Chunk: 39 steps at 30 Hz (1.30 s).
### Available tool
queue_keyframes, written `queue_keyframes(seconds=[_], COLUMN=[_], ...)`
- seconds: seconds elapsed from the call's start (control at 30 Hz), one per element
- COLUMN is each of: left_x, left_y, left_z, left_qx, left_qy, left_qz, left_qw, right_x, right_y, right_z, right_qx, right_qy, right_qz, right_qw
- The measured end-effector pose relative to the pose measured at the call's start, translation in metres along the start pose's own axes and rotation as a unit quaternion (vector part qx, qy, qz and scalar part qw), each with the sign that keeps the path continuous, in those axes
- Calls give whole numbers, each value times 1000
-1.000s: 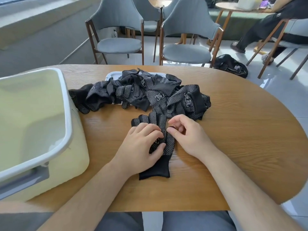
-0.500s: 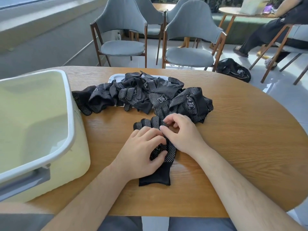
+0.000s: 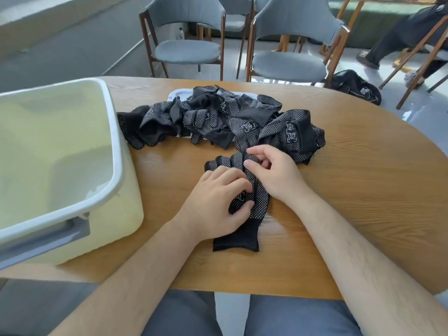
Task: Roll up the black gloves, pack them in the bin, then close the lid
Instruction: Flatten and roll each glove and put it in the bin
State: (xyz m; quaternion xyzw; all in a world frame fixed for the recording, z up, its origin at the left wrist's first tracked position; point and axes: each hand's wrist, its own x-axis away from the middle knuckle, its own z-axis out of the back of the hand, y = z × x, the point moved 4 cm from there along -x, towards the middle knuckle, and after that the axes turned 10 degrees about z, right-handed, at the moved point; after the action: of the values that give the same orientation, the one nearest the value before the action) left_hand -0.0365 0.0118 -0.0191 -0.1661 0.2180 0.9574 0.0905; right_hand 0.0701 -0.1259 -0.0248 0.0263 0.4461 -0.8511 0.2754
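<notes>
A black glove with white dots (image 3: 259, 202) lies flat on the wooden table (image 3: 363, 202), cuff toward me. My left hand (image 3: 215, 202) rests on its palm area with fingers curled down onto the fabric. My right hand (image 3: 274, 173) pinches the glove's finger end between thumb and fingers. Behind them lies a heap of several more black dotted gloves (image 3: 218, 117), partly on the white lid (image 3: 178, 94). The pale yellow bin (image 3: 116, 151) with a white rim stands open at the left, nothing visible inside.
Two grey chairs (image 3: 288, 61) stand beyond the table's far edge. A black bag (image 3: 354, 86) lies on the floor at the right, near a seated person's legs (image 3: 392, 44). The bin has a grey handle (image 3: 48, 236) on its near side.
My right hand has slid up the glove toward its finger end and taken hold there. The left hand stays pressed on the glove's palm.
</notes>
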Motion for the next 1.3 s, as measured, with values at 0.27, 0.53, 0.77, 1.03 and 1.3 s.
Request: queue_keyframes(seconds=[0.27, 0.53, 0.77, 1.03, 1.3], left_x=[3, -1, 5, 19, 19], left_y=[0, 6, 4, 6, 7], left_z=[-1, -4, 0, 1, 2], left_qx=[-9, 8, 13, 7, 0], left_qy=[22, 6, 18, 11, 14], left_qz=[-1, -3, -3, 3, 6], left_qw=[1000, 1000, 1000, 1000, 1000], right_x=[4, 3, 5, 5, -11], right_y=[-3, 1, 0, 2, -14], right_z=[-1, 4, 4, 5, -9], right_qx=[11, -21, -11, -9, 15], right_qy=[2, 23, 26, 27, -37], right_qz=[18, -16, -17, -13, -11], right_qw=[1000, 999, 999, 1000, 999])
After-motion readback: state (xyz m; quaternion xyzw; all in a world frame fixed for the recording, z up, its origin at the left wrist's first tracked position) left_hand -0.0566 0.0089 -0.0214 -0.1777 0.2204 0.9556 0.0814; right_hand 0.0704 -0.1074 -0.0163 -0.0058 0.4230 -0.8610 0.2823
